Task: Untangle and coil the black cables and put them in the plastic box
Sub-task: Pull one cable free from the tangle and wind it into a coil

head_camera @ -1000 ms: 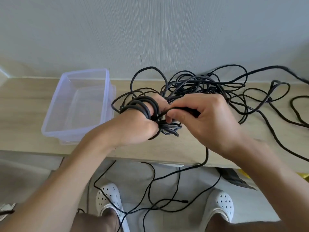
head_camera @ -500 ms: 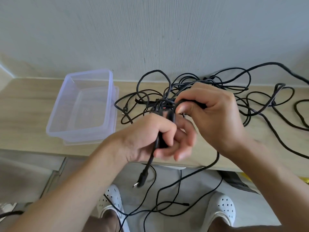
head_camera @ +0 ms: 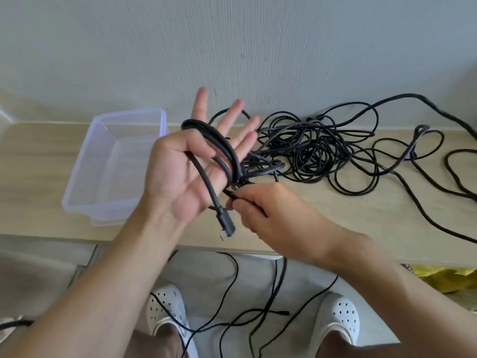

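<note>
Now my left hand [head_camera: 180, 182] has opened flat, fingers [head_camera: 233, 117] spread, the cable [head_camera: 222, 148] looped round it. My right hand [head_camera: 268, 210] pinches that cable. The tangle [head_camera: 317, 156] lies at three o'clock on the tabletop [head_camera: 361, 228], the box [head_camera: 85, 161] at nine: coiling restarts.

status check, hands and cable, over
Left hand open, cable looped round it. Right hand pinches cable near plug. Box holds no cable. Tangle on table, cable runs into it.
</note>
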Tool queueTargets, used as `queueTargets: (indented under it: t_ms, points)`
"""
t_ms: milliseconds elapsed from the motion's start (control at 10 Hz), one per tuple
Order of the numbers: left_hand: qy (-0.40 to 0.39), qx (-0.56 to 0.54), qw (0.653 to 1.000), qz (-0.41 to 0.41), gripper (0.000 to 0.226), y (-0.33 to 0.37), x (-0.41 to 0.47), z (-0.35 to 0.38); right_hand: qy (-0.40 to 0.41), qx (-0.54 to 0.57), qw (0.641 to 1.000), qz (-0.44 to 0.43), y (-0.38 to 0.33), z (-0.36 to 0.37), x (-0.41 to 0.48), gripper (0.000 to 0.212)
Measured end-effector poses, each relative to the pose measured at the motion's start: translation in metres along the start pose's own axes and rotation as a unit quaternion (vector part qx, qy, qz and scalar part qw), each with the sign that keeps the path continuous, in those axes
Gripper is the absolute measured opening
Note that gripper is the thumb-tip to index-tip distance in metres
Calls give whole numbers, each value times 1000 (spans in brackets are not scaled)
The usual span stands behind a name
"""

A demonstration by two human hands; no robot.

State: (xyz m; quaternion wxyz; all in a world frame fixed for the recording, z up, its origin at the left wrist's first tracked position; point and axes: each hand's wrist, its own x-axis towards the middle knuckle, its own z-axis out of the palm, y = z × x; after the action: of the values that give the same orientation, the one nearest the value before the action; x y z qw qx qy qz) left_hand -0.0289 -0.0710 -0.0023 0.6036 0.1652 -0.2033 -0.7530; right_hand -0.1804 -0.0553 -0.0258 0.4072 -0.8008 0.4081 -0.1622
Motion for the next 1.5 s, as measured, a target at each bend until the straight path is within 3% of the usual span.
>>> queueTargets:
  t_ms: [100,200,300,400,500,600,700,800,900,1100,1200,1300,1400,1500]
  points:
    - [52,301,951,39,115,6,5,-9,1,29,1000,-6,-1,-10,-9,29]
    - [45,590,803,72,104,1,10,-17,11,67,998,7,3,-21,-15,23]
    - [-47,666,744,-19,90,-2,-3,-20,40,60,997,-24,5,-26,-16,22]
    - [-90,636,759,-111,56,1,-12,-10,99,26,992,-71,6,-29,-17,24]
    - [-116,604,764,-194,30,2,-9,-4,176,-53,972,-143,9,-31,-14,12]
    - [-147,556,773,-266,28,2,-10,-4,250,-118,939,-205,17,-32,-8,8]
    - [-179,448,817,-317,32,-2,-12,-5,275,-129,925,-227,24,-33,-3,5]
    - [-221,304,863,-337,36,-15,-14,-5,268,-95,934,-217,27,-37,-3,19]
    - [-250,135,901,-329,41,-31,-13,-3,230,-42,958,-168,23,-29,1,26]
    - [-229,-64,938,-254,78,-49,-14,5,143,32,975,-166,26,-20,3,41]
    - [-248,-125,940,-198,97,-44,-11,4,456,219,750,-426,10,26,14,74]
    - [-166,-94,977,-98,106,-27,-4,2,155,-109,976,108,-6,23,-4,34]
    - [12,6,1000,-2,119,-8,3,-7,-6,-86,996,13,9,-9,-13,26]
    - [64,180,981,34,113,0,-2,-8,-21,-11,1000,8,0,-11,-15,29]
